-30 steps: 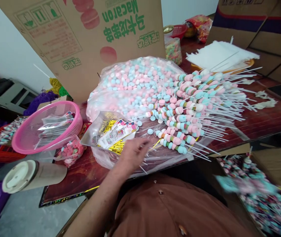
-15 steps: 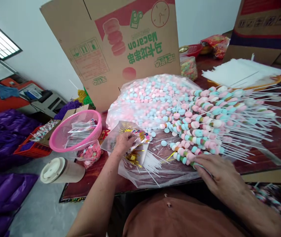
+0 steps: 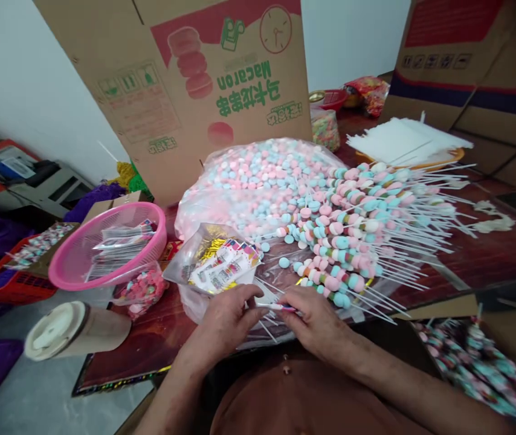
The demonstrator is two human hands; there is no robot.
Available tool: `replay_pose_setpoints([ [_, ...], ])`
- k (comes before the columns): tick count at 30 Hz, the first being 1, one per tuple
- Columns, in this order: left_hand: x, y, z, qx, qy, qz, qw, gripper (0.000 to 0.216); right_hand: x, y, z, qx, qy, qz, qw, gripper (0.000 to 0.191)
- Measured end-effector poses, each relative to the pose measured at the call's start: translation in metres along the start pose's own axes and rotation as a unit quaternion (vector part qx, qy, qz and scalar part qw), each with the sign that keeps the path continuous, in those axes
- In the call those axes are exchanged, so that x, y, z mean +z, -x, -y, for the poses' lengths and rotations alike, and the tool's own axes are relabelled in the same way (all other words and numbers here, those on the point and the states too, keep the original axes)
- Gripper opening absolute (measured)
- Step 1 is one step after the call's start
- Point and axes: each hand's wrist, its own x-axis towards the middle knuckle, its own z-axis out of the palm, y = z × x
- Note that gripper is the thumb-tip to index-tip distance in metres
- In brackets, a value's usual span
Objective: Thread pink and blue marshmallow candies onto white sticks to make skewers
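Note:
My left hand point(image 3: 233, 317) and my right hand point(image 3: 315, 320) meet in front of me near the table's front edge. Between their fingertips they pinch a small white printed wrapper point(image 3: 272, 306) with a coloured end. Just beyond my left hand, more printed wrappers point(image 3: 226, 266) lie over gold twist ties point(image 3: 212, 248) in a clear plastic bag. White sticks point(image 3: 263, 329) show partly beneath my hands. To the right, a heap of pink, blue and white candy skewers point(image 3: 367, 223) lies with its sticks pointing right. Behind it bulges a big clear bag of loose round candies point(image 3: 258, 175).
A pink basket point(image 3: 161, 241) with flat packets, a small bag of red candies point(image 3: 142, 290) and a lidded cup point(image 3: 81, 329) stand left. A tall carton point(image 3: 126, 109) rises behind. White sticks fill a yellow tray point(image 3: 457, 158). Wrapped skewers lie lower right point(image 3: 480, 362).
My left hand has left the wrappers in the bag and come nearer. My right hand has moved left, off the candy skewers. Both now hold one wrapper. The view has shifted right.

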Motion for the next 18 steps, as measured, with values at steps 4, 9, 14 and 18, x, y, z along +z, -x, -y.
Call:
replay_pose_setpoints([
  [4, 0.03, -0.006, 0.019, -0.055, 0.127, -0.04, 0.99, 0.022, 0.001, 0.006, -0.01, 0.104, -0.088, 0.011, 0.991, 0.012],
  [9, 0.031, -0.02, 0.02, -0.041, 0.176, 0.015, 0.983, 0.019, -0.006, 0.001, -0.016, 0.094, -0.109, -0.019, 0.989, 0.007],
  [14, 0.039, -0.02, 0.017, -0.11, 0.284, -0.008, 0.952, 0.023, -0.003, 0.007, -0.028, 0.123, -0.059, -0.061, 0.989, 0.023],
  [18, 0.05, -0.022, 0.018, -0.141, 0.413, -0.01, 0.899, 0.028, -0.017, 0.009, -0.032, 0.131, -0.106, -0.016, 0.986, 0.028],
])
